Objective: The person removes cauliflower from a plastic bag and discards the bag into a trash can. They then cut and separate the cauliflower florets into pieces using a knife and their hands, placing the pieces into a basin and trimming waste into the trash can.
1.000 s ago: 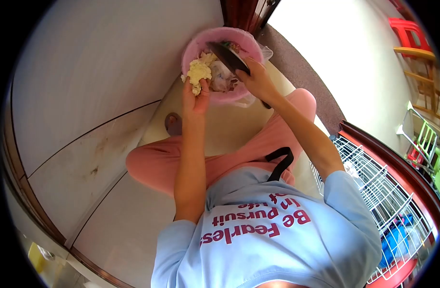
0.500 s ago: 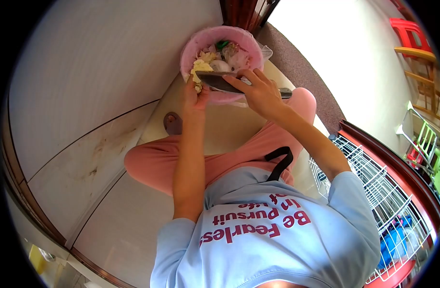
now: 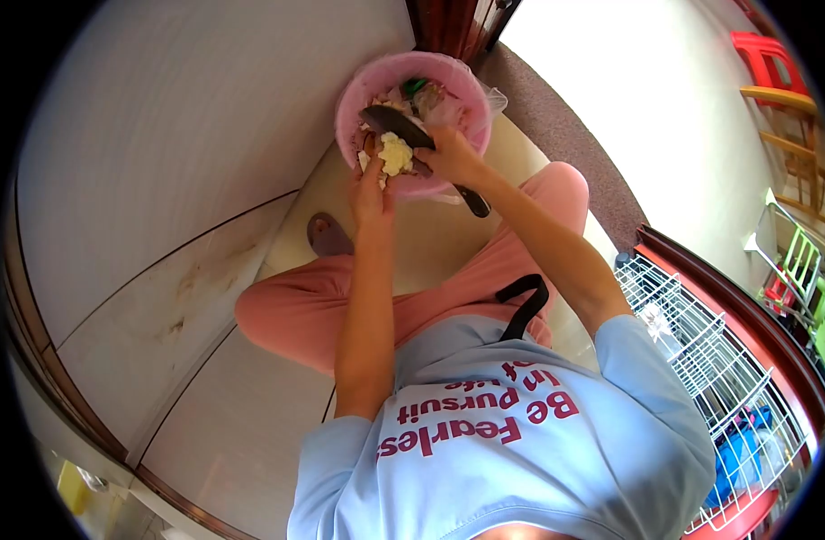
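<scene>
My left hand [image 3: 371, 191] is closed round a pale yellow piece of cauliflower [image 3: 396, 155], held over the near side of a pink bin [image 3: 473, 85]. My right hand [image 3: 452, 157] grips a dark kitchen knife [image 3: 395, 121]. Its wide blade slants up and left, just beyond the cauliflower, and the black handle end sticks out below the hand. Whether the blade touches the cauliflower, I cannot tell. Inside the bin, a clear plastic liner and mixed scraps show, with a green bit [image 3: 414, 86] near the far wall.
A pale wall [image 3: 223, 117] rises close on the left. My bent knees in pink trousers flank the bin, with a slipper [image 3: 326, 234] on the floor between. White wire racks [image 3: 700, 351] stand at right. Farther right are a wooden chair [image 3: 795, 153] and a red stool [image 3: 772, 67].
The knife has turned, its tip now pointing up-left and its handle down-right. My right hand has shifted left, and the cauliflower has moved slightly right and down.
</scene>
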Tool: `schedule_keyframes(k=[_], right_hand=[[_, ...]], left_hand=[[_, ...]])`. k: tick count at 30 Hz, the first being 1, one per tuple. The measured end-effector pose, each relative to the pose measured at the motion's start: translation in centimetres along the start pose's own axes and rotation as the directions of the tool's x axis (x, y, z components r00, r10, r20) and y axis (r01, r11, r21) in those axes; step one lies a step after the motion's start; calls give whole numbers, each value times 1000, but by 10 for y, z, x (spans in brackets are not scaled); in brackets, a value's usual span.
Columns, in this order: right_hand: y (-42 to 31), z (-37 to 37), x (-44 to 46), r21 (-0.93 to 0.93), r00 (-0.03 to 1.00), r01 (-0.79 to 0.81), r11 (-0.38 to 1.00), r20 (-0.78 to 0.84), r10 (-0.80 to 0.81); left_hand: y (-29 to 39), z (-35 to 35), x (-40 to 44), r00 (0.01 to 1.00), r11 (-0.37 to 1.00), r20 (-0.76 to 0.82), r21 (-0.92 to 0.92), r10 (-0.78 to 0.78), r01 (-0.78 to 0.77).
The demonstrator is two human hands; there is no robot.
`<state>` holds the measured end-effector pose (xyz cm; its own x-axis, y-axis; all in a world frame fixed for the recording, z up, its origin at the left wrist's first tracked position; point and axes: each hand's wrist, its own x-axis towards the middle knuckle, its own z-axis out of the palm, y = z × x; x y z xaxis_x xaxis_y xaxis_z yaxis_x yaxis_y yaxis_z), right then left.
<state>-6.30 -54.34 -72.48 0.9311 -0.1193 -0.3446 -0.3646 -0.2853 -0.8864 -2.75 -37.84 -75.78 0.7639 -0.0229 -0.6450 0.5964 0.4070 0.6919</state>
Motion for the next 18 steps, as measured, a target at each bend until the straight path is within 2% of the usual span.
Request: schedule_keyframes(k=[2, 3, 5, 7, 8, 9, 10, 12, 14, 15, 18], right_hand=[[2, 0, 3, 57, 999, -13, 998, -48, 16], [2, -2, 5, 111, 995, -22, 994, -97, 33], [-12, -11, -7, 137, 993, -11, 990, -117, 27], [-21, -19, -19, 157, 990, 2, 988, -142, 21], [-21, -21, -24, 10, 960, 209, 978, -192, -203], [-21, -24, -29, -145, 883, 399, 905, -206, -423], [-22, -28, -36, -148, 882, 399, 905, -207, -423], [-29, -35, -47, -360, 849, 459, 812, -91, -521], [-29, -30, -48, -382, 843, 465, 799, -85, -531], [-27, -30, -48, -410, 838, 465, 785, -81, -539], [-23, -17, -40, -390, 828, 424, 817, -199, -524]], left_hand=[[6, -4, 5, 980, 930, 96, -311, -174, 195], [9, -6, 8, 981, 929, 95, -317, -167, 189], [15, -15, 7, 882, 711, 414, -549, -225, 439], [18, -13, 7, 866, 700, 460, -554, -195, 451], [18, -12, 8, 845, 690, 508, -552, -169, 469], [19, -10, 10, 845, 688, 508, -553, -168, 470], [21, -8, 12, 859, 697, 482, -556, -174, 453], [22, -8, 15, 870, 706, 458, -556, -180, 439], [20, -8, 19, 907, 773, 383, -517, -173, 366], [18, -8, 22, 901, 769, 396, -514, -179, 379], [9, -13, 30, 868, 726, 406, -500, -285, 472]])
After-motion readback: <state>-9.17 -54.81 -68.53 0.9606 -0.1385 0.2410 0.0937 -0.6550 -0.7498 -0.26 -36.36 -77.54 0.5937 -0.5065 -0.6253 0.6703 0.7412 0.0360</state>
